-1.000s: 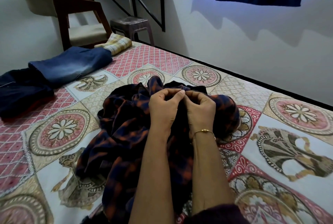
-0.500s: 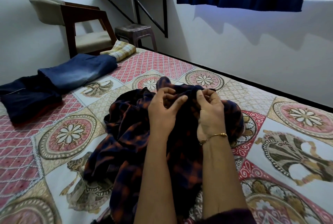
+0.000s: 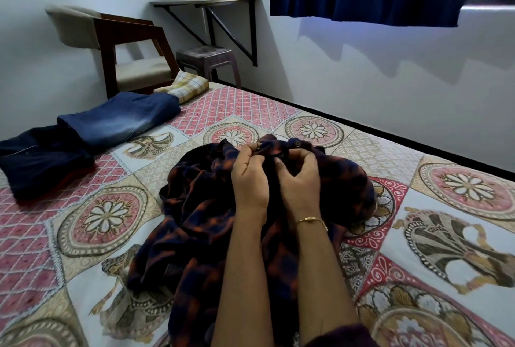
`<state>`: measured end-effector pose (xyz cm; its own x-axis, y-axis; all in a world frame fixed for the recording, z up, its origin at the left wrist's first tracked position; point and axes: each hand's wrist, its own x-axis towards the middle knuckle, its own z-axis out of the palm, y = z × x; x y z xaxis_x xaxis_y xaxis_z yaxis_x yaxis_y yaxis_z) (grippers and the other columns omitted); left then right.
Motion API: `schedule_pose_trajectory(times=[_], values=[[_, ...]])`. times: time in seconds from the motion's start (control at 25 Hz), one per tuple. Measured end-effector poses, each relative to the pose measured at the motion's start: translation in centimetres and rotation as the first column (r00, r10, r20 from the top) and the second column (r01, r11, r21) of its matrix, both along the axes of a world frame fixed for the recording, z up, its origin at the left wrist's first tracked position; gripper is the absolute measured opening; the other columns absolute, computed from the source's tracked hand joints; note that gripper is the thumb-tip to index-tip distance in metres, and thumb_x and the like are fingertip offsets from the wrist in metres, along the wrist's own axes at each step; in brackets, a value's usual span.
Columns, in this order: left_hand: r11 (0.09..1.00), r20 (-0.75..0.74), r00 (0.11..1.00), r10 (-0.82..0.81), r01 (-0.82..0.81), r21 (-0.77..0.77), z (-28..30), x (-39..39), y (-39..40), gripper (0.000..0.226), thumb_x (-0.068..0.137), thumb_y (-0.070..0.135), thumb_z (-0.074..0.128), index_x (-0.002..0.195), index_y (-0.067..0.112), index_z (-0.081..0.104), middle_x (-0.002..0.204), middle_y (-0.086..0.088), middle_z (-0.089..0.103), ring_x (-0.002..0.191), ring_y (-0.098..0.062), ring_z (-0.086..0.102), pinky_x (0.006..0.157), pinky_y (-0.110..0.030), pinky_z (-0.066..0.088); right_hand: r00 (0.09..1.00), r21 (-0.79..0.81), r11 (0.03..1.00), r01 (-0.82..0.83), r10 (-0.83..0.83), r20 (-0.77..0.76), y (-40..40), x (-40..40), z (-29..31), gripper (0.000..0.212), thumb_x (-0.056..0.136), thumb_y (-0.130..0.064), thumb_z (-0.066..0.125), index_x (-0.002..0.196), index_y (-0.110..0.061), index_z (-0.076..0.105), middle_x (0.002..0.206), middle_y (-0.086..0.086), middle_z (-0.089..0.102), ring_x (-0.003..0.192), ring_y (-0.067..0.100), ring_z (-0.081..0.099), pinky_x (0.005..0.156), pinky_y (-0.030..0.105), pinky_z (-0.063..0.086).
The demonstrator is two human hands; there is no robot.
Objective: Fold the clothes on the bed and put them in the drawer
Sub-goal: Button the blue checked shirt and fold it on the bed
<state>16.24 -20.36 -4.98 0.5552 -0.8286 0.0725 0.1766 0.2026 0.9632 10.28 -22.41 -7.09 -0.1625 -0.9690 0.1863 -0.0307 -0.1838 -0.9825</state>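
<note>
Both hands, left hand point(image 3: 249, 176) and right hand point(image 3: 299, 179), pinch the buttoned edge of a crumpled plaid shirt point(image 3: 200, 207) lying beneath them on the bed point(image 3: 446, 235); fastening it squarely should help it fold flat.

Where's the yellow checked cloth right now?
The yellow checked cloth lies at the bed's far left corner, just beyond the folded blue jeans and beside the wooden chair.

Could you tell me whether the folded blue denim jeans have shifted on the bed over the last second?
No. The folded blue denim jeans still lie beside the yellow checked cloth, overlapping the same dancer motif; only the camera moved.
</note>
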Motion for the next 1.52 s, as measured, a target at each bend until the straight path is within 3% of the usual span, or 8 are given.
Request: schedule_pose_trajectory(times=[0.16, 0.4, 0.6, 0.8, 1.0, 1.24, 1.32, 1.52], values=[[0.999, -0.162, 0.986, 0.046, -0.046, 0.004, -0.4, -0.2, 0.1, 0.029, 0.094, -0.004, 0.04, 0.085, 0.02, 0.053, 0.08, 0.001, 0.057, 0.076, -0.012, 0.053, 0.073, -0.023, 0.046, 0.92, 0.033, 0.995, 0.098, -0.078, -0.384, 0.0, 0.1, -1.1, 0.027, 0.088, -0.015, 0.061, 0.112, -0.001, 0.06, 0.115, 0.012, 0.057, 0.11, 0.024, 0.051, 0.095, 0.023, 0.033], [0.996, -0.097, 0.992, 0.083, -0.081, 0.021, -0.8, -0.1, 0.0, 0.017, 0.09, 0.001, 0.055, 0.085, 0.016, 0.06, 0.089, -0.004, 0.062, 0.087, -0.016, 0.059, 0.09, -0.032, 0.05, 0.792, 0.036, 0.994, 0.104, -0.061, -0.607, 0.4, -0.5, -1.3, 0.039, 0.089, -0.009, 0.051, 0.127, -0.009, 0.054, 0.126, 0.008, 0.054, 0.117, 0.027, 0.045, 0.094, 0.022, 0.031], [0.915, 0.479, 0.793, 0.376, -0.399, -0.058, -1.1, 0.1, 0.1, 0.006, 0.083, 0.009, 0.066, 0.085, 0.008, 0.06, 0.092, 0.0, 0.052, 0.086, -0.018, 0.054, 0.076, -0.015, 0.034, 0.971, 0.131, 0.963, 0.238, -0.23, -0.072, 0.1, -1.0, 0.1, 0.024, 0.089, -0.01, 0.059, 0.111, -0.007, 0.068, 0.111, 0.012, 0.064, 0.102, 0.02, 0.06, 0.089, 0.015, 0.041], [0.948, 0.717, 0.622, 0.316, -0.23, -0.218, -1.7, -0.8, 0.1, 0.01, 0.08, 0.003, 0.066, 0.087, 0.005, 0.06, 0.077, 0.002, 0.056, 0.066, -0.012, 0.052, 0.063, -0.012, 0.039, 0.982, 0.145, 0.989, 0.021, -0.047, 0.184, 0.3, -0.6, 0.6, 0.019, 0.087, -0.007, 0.063, 0.104, -0.003, 0.068, 0.1, 0.011, 0.07, 0.094, 0.019, 0.065, 0.093, 0.037, 0.052], [0.907, 0.678, 0.61, 0.41, -0.346, -0.238, -2.2, -0.4, -0.3, 0.014, 0.074, -0.01, 0.06, 0.076, 0.002, 0.068, 0.081, -0.007, 0.054, 0.07, -0.011, 0.05, 0.069, -0.002, 0.033, 0.795, 0.097, 0.958, -0.269, 0.164, 0.584, 0.5, -1.5, 1.2, 0.028, 0.086, 0.01, 0.053, 0.109, -0.003, 0.063, 0.094, 0.008, 0.068, 0.091, 0.018, 0.064, 0.086, 0.027, 0.054], [0.978, 0.249, 0.948, 0.201, -0.21, 0.012, -1.3, -0.5, -0.4, 0.018, 0.086, 0.004, 0.058, 0.08, 0.016, 0.07, 0.093, -0.002, 0.065, 0.08, -0.002, 0.06, 0.082, -0.014, 0.045, 0.77, 0.059, 0.961, -0.27, 0.179, 0.612, 0.7, -1.2, 1.3, 0.046, 0.085, 0.015, 0.051, 0.124, -0.008, 0.058, 0.092, 0.005, 0.067, 0.087, 0.016, 0.065, 0.084, 0.026, 0.054], [0.984, 0.229, 0.957, 0.177, -0.18, -0.01, -1.5, -0.3, -0.5, 0.019, 0.084, 0.003, 0.062, 0.082, 0.02, 0.069, 0.098, -0.008, 0.067, 0.086, -0.013, 0.065, 0.084, -0.027, 0.052, 0.777, 0.068, 0.964, -0.257, 0.165, 0.608, 0.5, -1.2, 1.1, 0.048, 0.086, 0.014, 0.05, 0.128, -0.009, 0.055, 0.095, 0.005, 0.065, 0.093, 0.017, 0.063, 0.09, 0.029, 0.052], [0.948, 0.44, 0.84, 0.316, -0.298, -0.112, -1.5, -0.2, -0.2, 0.02, 0.08, -0.007, 0.061, 0.076, 0.013, 0.065, 0.09, -0.005, 0.061, 0.076, -0.004, 0.055, 0.074, -0.006, 0.041, 0.841, 0.067, 0.972, -0.226, 0.16, 0.517, 0.8, -1.1, 1.3, 0.054, 0.087, 0.014, 0.049, 0.133, -0.015, 0.05, 0.084, -0.006, 0.06, 0.078, 0.005, 0.06, 0.078, 0.016, 0.052]])
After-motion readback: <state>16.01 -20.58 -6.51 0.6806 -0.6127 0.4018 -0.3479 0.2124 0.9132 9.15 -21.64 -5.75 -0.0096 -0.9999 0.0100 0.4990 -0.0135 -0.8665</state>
